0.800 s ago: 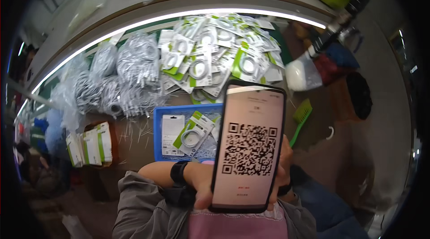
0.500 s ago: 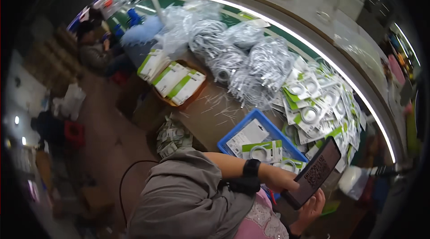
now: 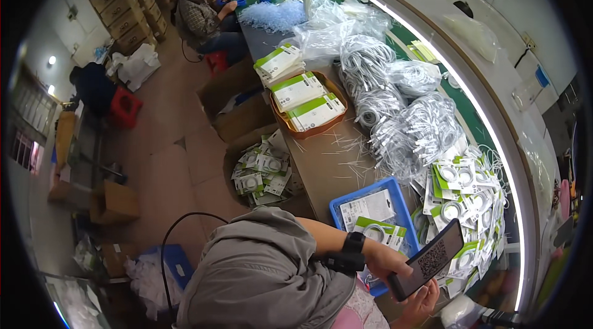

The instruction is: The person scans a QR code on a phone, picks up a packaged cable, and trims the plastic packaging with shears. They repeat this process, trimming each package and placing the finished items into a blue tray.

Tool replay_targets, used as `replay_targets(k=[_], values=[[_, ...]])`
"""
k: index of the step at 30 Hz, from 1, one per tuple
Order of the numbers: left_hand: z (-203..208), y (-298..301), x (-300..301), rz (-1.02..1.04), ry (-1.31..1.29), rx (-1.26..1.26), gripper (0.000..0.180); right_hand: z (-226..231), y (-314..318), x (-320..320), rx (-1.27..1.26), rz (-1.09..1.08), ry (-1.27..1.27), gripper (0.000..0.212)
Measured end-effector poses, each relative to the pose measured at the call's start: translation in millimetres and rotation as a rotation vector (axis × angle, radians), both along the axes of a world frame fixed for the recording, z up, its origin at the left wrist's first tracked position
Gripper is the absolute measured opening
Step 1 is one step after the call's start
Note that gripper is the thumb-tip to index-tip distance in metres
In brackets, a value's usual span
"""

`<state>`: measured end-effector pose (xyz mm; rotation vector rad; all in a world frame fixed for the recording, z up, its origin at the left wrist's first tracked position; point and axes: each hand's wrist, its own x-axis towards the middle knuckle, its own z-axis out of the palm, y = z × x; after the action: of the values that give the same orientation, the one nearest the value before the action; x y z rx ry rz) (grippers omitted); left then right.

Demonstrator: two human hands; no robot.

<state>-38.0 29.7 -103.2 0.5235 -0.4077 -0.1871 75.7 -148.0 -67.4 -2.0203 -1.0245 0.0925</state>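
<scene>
Plainly, the tilted phone (image 3: 427, 260) is slim and dark-edged.

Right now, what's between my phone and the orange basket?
In the head view, the stretch from the phone to the orange basket crosses the blue tray, then brown tabletop strewn with thin white strips.
</scene>
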Motion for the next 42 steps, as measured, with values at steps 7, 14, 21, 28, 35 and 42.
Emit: replay_targets(k=[7,14,21,28,35,42], values=[[0,-9,-1,-0.030,-0.031,-0.027,0.066,3,-6,3,-0.002,0.003,0.033,0.035],[13,7,-8,-0.142,0.102,0.106,0.056,-2,-4,-2,0.052,-0.050,0.019,0.022],[30,0,15,-0.326,0.149,-0.051,0.112,5,-31,-4,0.124,-0.195,0.014,0.025],[27,-23,40,-0.496,0.222,-0.007,0.121,1,-68,-21,0.134,-0.358,0.005,0.028],[34,-44,58,-0.663,0.207,0.048,0.122,1,-91,-43,0.121,-0.510,0.009,0.026],[18,-48,66,-0.656,0.204,0.079,0.112,-18,-98,-49,0.136,-0.584,-0.029,0.024]])
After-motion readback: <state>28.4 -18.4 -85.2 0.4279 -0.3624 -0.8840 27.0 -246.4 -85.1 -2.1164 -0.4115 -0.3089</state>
